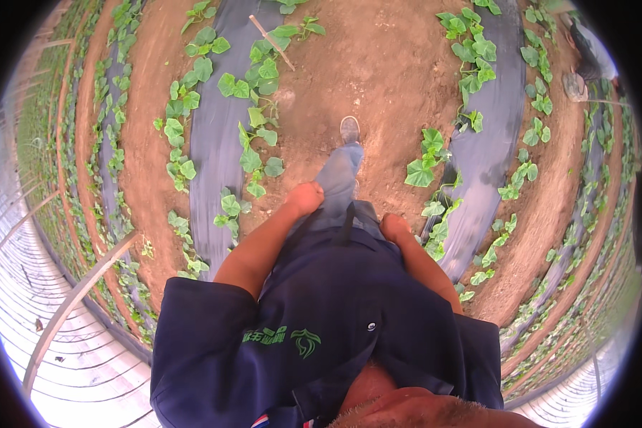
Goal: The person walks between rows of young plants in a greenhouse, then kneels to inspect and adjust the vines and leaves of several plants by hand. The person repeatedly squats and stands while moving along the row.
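Both of my hands hang beside my thighs, over a bare soil path. My left hand [305, 198] is curled next to the leg of my blue jeans [337, 174]; I see nothing in it, though its palm side is hidden. At the hem of my dark blue shirt [364, 278], my right hand [395, 227] is bent with its fingers partly hidden. One shoe [350, 129] shows ahead on the soil. Broad-leaved vine seedlings [250, 159] grow along the plastic mulch on one side, and similar plants [420, 173] stand on the other.
Dark plastic mulch strips [216, 123] run along both sides of the soil path [390, 69]. A thin stick [272, 43] lies slanted over one row. Another person [591, 53] is at the upper right, near a pale container [574, 87]. A curved pole [75, 299] rises at lower left.
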Available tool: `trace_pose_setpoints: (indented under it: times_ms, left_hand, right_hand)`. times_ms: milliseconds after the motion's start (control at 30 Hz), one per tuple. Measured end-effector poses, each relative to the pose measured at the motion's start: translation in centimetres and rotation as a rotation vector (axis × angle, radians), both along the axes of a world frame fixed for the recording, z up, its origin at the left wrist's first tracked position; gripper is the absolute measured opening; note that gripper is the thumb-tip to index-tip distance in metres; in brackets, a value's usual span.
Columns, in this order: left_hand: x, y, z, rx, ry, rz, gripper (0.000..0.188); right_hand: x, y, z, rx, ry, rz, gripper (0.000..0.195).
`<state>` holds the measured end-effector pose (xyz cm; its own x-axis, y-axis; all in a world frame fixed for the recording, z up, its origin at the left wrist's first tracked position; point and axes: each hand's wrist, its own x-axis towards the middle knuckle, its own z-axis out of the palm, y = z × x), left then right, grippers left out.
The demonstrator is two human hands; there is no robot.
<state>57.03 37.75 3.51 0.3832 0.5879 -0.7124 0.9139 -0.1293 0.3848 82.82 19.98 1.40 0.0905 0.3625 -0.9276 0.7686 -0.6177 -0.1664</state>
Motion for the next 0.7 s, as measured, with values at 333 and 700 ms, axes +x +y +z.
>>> trace_pose_setpoints:
  times_ms: [333, 700]
  left_hand:
    - [8.5, 11.6, -3.0, -0.1, 0.069, -0.067, 0.036]
    - [13.1, 21.1, -5.2, -0.212, 0.054, -0.236, 0.045]
  right_hand:
    - [8.8, 8.0, -2.6, -0.019, -0.044, -0.048, 0.037]
    - [19.1, 27.4, 5.7, 0.144, -0.145, -0.061, 0.038]
